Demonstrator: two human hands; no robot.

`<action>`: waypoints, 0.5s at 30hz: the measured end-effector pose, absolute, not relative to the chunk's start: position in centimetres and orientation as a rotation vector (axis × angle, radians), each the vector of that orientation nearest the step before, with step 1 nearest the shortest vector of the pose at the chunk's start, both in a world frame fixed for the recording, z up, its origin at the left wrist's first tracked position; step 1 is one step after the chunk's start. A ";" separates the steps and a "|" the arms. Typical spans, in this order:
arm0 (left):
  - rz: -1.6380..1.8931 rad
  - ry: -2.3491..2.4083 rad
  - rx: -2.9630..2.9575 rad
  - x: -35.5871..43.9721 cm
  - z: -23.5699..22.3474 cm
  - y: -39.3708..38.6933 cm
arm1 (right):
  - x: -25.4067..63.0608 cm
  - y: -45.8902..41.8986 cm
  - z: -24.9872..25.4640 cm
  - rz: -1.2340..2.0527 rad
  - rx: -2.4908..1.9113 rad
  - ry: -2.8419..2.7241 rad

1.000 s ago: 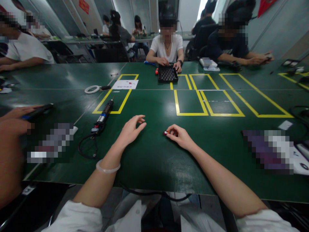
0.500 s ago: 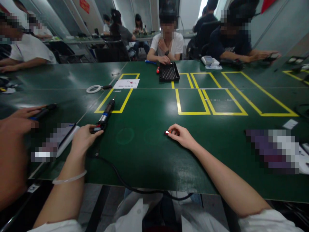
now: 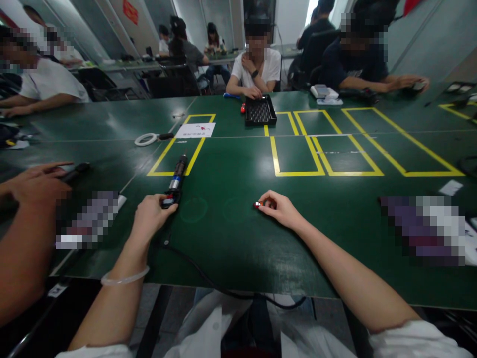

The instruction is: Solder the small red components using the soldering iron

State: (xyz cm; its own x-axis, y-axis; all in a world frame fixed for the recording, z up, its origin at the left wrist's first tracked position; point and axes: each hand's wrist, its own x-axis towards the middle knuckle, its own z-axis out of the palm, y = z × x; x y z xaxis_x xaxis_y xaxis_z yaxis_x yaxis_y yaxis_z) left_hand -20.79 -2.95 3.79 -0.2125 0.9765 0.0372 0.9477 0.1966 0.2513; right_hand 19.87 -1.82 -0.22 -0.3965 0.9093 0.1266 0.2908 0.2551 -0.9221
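In the head view, my left hand [image 3: 152, 215] is closed around the rear end of a corded electric screwdriver [image 3: 175, 182]. The tool lies low over the green table, its thin tip pointing away from me. From its rear, a black cord [image 3: 197, 270] runs down over the table's near edge. My right hand [image 3: 282, 209] rests on the table further right, thumb and forefinger pinched on a small red piece [image 3: 257, 204] with a bright spot. What kind of piece it is I cannot make out, as the fingers cover part of it.
Yellow tape frames [image 3: 300, 174] mark the green table [image 3: 231, 253]. A paper sheet [image 3: 196, 130] and a white ring [image 3: 145, 139] lie beyond the screwdriver. Opposite, a person's hand is at a black tray [image 3: 261, 118]. A co-worker's hands [image 3: 40, 186] are close on my left.
My left hand has shifted to the right with the screwdriver, dragging the cord along. My right hand stays in place, still pinching the red piece.
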 end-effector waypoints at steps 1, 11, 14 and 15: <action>0.297 2.342 1.898 -19.7 3.9 -3.2 | 19.9 -1.8 -0.3 1.141 -1.092 -1.838; 0.222 2.024 2.182 -7.0 4.6 -4.3 | 19.8 -1.9 -0.4 1.087 -0.995 -1.844; 0.255 1.899 2.223 -3.8 4.7 -4.2 | 19.8 -1.9 -0.3 1.029 -0.967 -1.869; 0.263 1.861 2.237 -2.8 4.7 -4.2 | 19.8 -1.9 -0.4 1.007 -0.961 -1.878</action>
